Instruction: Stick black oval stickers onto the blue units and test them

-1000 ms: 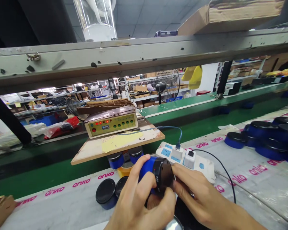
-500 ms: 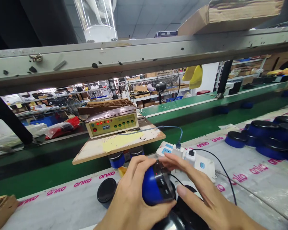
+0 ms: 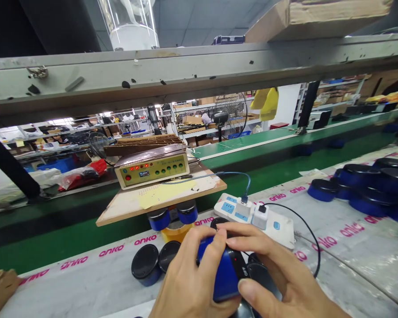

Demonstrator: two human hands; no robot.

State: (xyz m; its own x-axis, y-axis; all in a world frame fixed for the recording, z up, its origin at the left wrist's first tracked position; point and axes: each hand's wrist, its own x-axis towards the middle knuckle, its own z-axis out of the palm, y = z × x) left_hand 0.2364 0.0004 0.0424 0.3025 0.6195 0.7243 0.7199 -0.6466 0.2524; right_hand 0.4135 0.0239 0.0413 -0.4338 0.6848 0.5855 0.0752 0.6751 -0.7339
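Observation:
Low in the middle, a rounded blue device with a glossy black panel is held between both hands. A red light and small white markings show on the panel. My left hand wraps its near left side, with a finger over the top. My right hand has its fingertips on the top edge and its thumb at the panel's right side. Part of the device is hidden by the fingers. Left of my left hand stand two black-topped round units. Other dark round units lie partly hidden beneath my right hand.
Behind the hands lies a white power strip with plugs and cables. A control box with red lights sits on a wooden board. Several blue, black-topped units stand at right. A metal beam crosses above.
The device has turned and its panel now faces more to the right. My right fingers have closed in on its top and side. The view has shifted slightly.

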